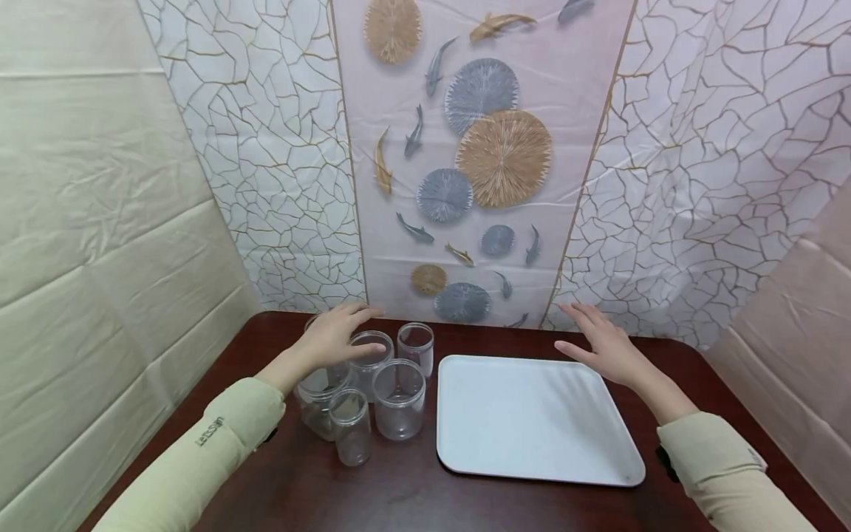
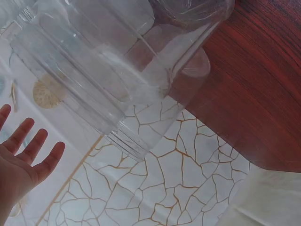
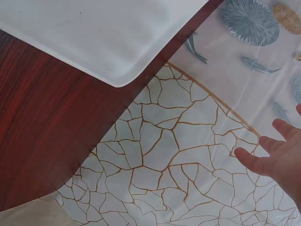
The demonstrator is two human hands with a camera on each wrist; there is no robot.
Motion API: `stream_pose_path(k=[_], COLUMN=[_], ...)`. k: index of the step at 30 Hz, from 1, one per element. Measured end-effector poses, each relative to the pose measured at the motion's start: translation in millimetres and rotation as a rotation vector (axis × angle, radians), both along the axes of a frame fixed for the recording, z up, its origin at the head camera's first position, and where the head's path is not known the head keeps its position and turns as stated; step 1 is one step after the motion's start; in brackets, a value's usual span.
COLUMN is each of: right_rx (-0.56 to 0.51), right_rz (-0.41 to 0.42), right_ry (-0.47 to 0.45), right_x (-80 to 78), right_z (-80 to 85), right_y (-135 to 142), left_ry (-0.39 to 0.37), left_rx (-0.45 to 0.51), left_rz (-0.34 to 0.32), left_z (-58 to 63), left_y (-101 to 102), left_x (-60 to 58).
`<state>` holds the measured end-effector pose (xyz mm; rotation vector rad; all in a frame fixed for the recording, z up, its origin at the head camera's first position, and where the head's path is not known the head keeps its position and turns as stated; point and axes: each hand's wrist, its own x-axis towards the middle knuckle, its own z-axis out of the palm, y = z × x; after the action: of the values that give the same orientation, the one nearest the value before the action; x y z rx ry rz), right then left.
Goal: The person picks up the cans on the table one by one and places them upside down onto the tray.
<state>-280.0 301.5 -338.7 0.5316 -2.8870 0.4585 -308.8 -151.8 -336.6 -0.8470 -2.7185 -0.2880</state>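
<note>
My left hand [image 1: 337,336] hovers over a cluster of clear plastic jars on the left of the table, fingers spread and holding nothing. Among them are a wide jar [image 1: 400,403], a narrow jar [image 1: 351,432] at the front and another jar [image 1: 417,343] at the back. The hand and wrist partly hide the jars behind them. In the left wrist view a large clear jar [image 2: 108,75] fills the top, with the extended fingers off to the left. Above the far right part of a white tray [image 1: 532,421] my right hand [image 1: 605,351] is held with fingers extended, gripping nothing.
The dark red wooden table [image 1: 399,499] ends at a wall covering with fish and round motifs [image 1: 505,159]. Beige cloth walls [image 1: 100,222] stand at both sides. The tray's raised rim [image 3: 117,84] lies near the table's back edge in the right wrist view.
</note>
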Motion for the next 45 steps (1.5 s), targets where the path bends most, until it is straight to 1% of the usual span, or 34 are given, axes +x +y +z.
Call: stream_pose_path(k=[3,7,15,21,27,33,37,40,43,45], right_rx=[0.006,0.008,0.004,0.009,-0.005,-0.007,0.02,0.041,0.043,0.042], right_rz=[0.004,0.004,0.017,0.027,0.058,0.067,0.076,0.083,0.098,0.109], right_ry=[0.006,0.01,0.039,0.052,0.063,0.048,0.042,0.056,0.074,0.08], right_x=[0.6,1.9,5.7,5.8,8.4,13.0,15.6,17.0,18.6,19.6], right_z=[0.8,1.5,-3.4,-7.1,-7.3,-10.5,-11.7,-12.2,-13.2,-14.4], right_y=[-1,0,0,-1,-4,-5,-8,-10,-12,-13], left_ry=[0.007,-0.001,-0.006,0.006,0.018,0.009,0.019,0.021,0.003,-0.023], left_rx=[-0.007,-0.001,0.001,0.016,0.022,0.004,0.002,0.003,0.01,0.017], left_rz=[-0.008,-0.018,-0.052,-0.087,-0.115,-0.143,-0.145,-0.15,-0.156,-0.158], left_z=[0.4,1.0,-2.7,-4.7,-1.7,-0.1,1.4,3.4,3.9,3.5], left_y=[-1,-2,-2,-1,0,-2,-4,-5,-6,-7], left_x=[2.2,4.5,9.9,17.1,24.0,32.4,39.9,44.7,48.2,50.2])
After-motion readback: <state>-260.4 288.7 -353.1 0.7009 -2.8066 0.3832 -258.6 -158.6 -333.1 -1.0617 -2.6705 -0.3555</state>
